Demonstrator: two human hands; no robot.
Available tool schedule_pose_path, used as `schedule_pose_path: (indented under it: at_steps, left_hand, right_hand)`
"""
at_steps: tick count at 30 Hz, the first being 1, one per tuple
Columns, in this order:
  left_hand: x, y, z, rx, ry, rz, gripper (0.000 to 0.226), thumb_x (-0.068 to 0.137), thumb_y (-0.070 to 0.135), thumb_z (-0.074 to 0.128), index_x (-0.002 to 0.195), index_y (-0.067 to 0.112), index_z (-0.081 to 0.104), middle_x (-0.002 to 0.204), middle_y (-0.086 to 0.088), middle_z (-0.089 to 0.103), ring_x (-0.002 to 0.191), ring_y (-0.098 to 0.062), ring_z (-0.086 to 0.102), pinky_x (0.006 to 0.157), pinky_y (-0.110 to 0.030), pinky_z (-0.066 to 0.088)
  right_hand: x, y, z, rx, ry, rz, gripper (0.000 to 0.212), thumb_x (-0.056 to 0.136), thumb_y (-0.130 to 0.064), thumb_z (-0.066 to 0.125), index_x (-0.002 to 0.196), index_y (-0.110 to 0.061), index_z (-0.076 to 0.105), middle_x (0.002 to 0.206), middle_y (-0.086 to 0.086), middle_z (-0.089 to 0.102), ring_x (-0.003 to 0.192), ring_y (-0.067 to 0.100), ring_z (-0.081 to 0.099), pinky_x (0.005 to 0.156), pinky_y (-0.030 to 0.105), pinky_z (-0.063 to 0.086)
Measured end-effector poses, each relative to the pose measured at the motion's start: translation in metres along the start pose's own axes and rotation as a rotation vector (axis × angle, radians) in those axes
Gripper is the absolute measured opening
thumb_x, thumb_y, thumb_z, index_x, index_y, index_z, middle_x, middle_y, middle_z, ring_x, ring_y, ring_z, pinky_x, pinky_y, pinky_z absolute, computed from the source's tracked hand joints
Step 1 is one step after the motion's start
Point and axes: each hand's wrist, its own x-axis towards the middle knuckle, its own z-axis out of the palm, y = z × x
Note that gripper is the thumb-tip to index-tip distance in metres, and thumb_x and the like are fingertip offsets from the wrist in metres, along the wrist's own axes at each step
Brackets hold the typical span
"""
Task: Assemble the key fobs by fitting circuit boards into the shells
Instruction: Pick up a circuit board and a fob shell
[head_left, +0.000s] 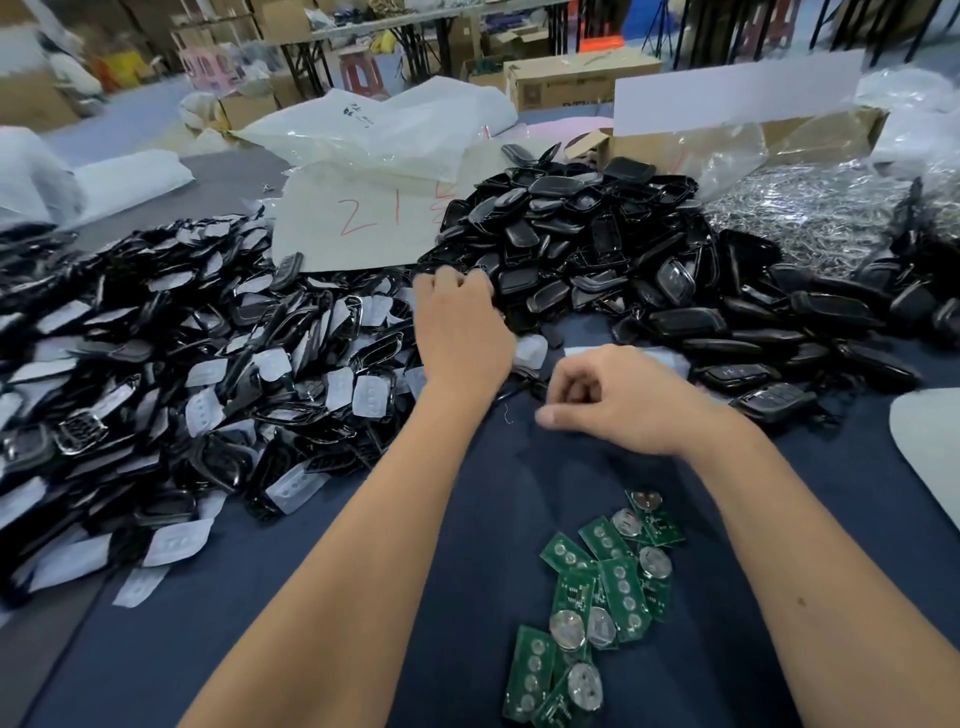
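Circuit boards (597, 597): loose scatter of small green boards on the dark blue cloth (441, 545), near the bottom of the view, between the two forearms. Several carry a round silver coin cell. None is in a hand.

Handling, as a judgement: boards look thin, stiff and very light. Best taken by the long edges with thumb and finger, keeping off the cell and the contact pads. They overlap, so one may need sliding free before it lifts. Likely to crack if bent or forced.

Shells (571, 234): heaped black plastic halves at centre, beyond the hands. Glossy, hard, probably slippery; the pile may shift when one is pulled out. Grip by the rims.

Left hand (460, 322): reaching into the front edge of the shell heap, fingers curled down among the pieces. Fingertips are hidden, so I cannot tell whether it has hold of a shell.

Right hand (613, 400): low over the cloth, fingers loosely curled, thumb toward them. It may pinch something small and dark, but the view is too poor to say.

Outward: a second pile of black frames with white button pads (182, 374) on the left; closed fobs (769, 400) on the right; a bag of metal parts (810, 218); a white sheet (353, 223) with red writing; cardboard boxes (576, 78) behind.
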Motion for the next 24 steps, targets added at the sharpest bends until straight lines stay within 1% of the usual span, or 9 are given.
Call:
schedule_pose_path:
  at_steps: [2, 4, 9, 11, 15, 17, 19, 22, 24]
  left_hand:
    - [0.010, -0.009, 0.001, 0.064, -0.024, -0.036, 0.035, 0.096, 0.028, 0.062, 0.128, 0.014, 0.061, 0.130, -0.012, 0.058, 0.124, -0.034, 0.043, 0.106, -0.039, 0.037]
    - [0.017, -0.015, 0.002, 0.071, -0.093, -0.086, 0.040, 0.099, 0.034, 0.061, 0.132, 0.012, 0.059, 0.135, -0.013, 0.056, 0.130, -0.035, 0.040, 0.106, -0.041, 0.039]
    - [0.027, -0.014, 0.004, 0.093, -0.153, -0.071, 0.030, 0.095, 0.042, 0.067, 0.110, 0.016, 0.069, 0.124, -0.011, 0.061, 0.125, -0.035, 0.045, 0.101, -0.044, 0.042]
    - [0.027, -0.009, 0.003, 0.121, -0.164, -0.049, 0.023, 0.092, 0.034, 0.069, 0.104, 0.015, 0.070, 0.118, -0.010, 0.063, 0.121, -0.035, 0.048, 0.100, -0.045, 0.043]
    - [0.027, 0.001, -0.002, 0.097, -0.194, -0.017, 0.014, 0.083, 0.010, 0.064, 0.096, 0.012, 0.068, 0.104, -0.008, 0.067, 0.109, -0.033, 0.058, 0.091, -0.042, 0.049]
    - [0.027, 0.003, -0.005, 0.050, -0.200, -0.017, 0.014, 0.082, 0.005, 0.064, 0.093, 0.012, 0.068, 0.097, -0.008, 0.069, 0.101, -0.031, 0.063, 0.080, -0.038, 0.052]
    - [0.025, 0.002, -0.009, -0.037, -0.184, -0.024, 0.017, 0.081, 0.003, 0.066, 0.094, 0.015, 0.067, 0.097, -0.006, 0.068, 0.094, -0.030, 0.064, 0.078, -0.038, 0.054]
    - [0.020, 0.001, -0.016, -0.198, -0.102, -0.010, 0.026, 0.080, 0.010, 0.077, 0.102, 0.015, 0.064, 0.092, -0.003, 0.068, 0.086, -0.025, 0.062, 0.079, -0.037, 0.052]
    - [0.018, 0.003, -0.021, -0.303, -0.048, -0.017, 0.020, 0.087, 0.021, 0.077, 0.103, 0.014, 0.068, 0.088, 0.000, 0.066, 0.085, -0.020, 0.060, 0.079, -0.031, 0.046]
  right_hand:
    - [-0.002, -0.010, -0.005, -0.067, -0.198, -0.003, 0.022, 0.079, -0.043, 0.088, 0.075, -0.026, 0.075, 0.063, -0.015, 0.066, 0.056, -0.001, 0.055, 0.057, 0.019, 0.044]
    - [-0.007, -0.023, -0.010, -0.121, -0.381, -0.005, 0.021, 0.076, -0.043, 0.090, 0.075, -0.026, 0.077, 0.062, -0.014, 0.066, 0.054, -0.001, 0.054, 0.052, 0.015, 0.041]
    - [-0.017, -0.062, -0.003, -0.341, -0.660, -0.053, 0.036, 0.066, -0.056, 0.092, 0.069, -0.026, 0.073, 0.056, -0.016, 0.064, 0.049, -0.001, 0.054, 0.045, 0.014, 0.039]
    - [-0.018, -0.074, 0.007, -0.443, -0.700, -0.093, 0.039, 0.063, -0.055, 0.094, 0.063, -0.024, 0.069, 0.052, -0.017, 0.062, 0.049, 0.001, 0.056, 0.043, 0.016, 0.040]
    - [-0.012, -0.081, 0.010, -0.478, -0.752, -0.098, 0.030, 0.069, -0.041, 0.094, 0.063, -0.026, 0.069, 0.051, -0.021, 0.061, 0.058, 0.002, 0.058, 0.055, 0.022, 0.045]
    - [-0.008, -0.076, 0.003, -0.377, -0.763, -0.107, 0.023, 0.078, -0.035, 0.090, 0.072, -0.024, 0.072, 0.060, -0.016, 0.065, 0.060, 0.004, 0.060, 0.059, 0.022, 0.048]
    - [-0.005, -0.065, -0.002, -0.172, -0.730, -0.117, 0.017, 0.091, -0.025, 0.080, 0.084, -0.016, 0.068, 0.065, -0.010, 0.067, 0.064, 0.008, 0.066, 0.062, 0.022, 0.052]
    - [-0.003, -0.048, 0.000, 0.356, -0.564, 0.002, 0.011, 0.106, -0.012, 0.058, 0.097, -0.007, 0.054, 0.075, 0.000, 0.073, 0.076, 0.024, 0.078, 0.061, 0.029, 0.060]
    - [-0.002, -0.040, 0.007, 0.672, -0.425, 0.073, 0.011, 0.110, -0.009, 0.049, 0.099, -0.005, 0.046, 0.089, 0.018, 0.077, 0.084, 0.037, 0.079, 0.058, 0.030, 0.061]
